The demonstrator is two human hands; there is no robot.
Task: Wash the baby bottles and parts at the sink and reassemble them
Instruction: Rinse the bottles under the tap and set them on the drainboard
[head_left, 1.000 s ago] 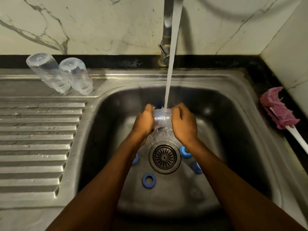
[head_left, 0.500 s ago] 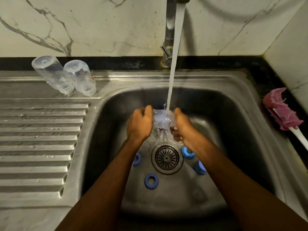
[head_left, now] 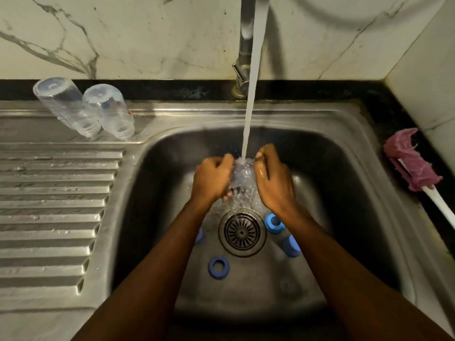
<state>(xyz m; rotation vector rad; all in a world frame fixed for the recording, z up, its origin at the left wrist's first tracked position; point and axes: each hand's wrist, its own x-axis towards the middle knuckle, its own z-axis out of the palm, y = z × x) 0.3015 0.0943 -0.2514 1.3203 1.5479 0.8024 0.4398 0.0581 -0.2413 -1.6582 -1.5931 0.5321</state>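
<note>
Clear bottle (head_left: 243, 174) | gripped: left hand (head_left: 211, 179), right hand (head_left: 273, 183) | under water (head_left: 251, 94)

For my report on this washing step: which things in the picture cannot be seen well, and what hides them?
Head view only.
- clear part, held by the left hand and right hand: fingers and splashing water hide its shape.
- blue piece left of the drain: mostly behind the left forearm.
- tap: top cut by the upper edge.
- brush: handle end cut by the right edge.
</note>
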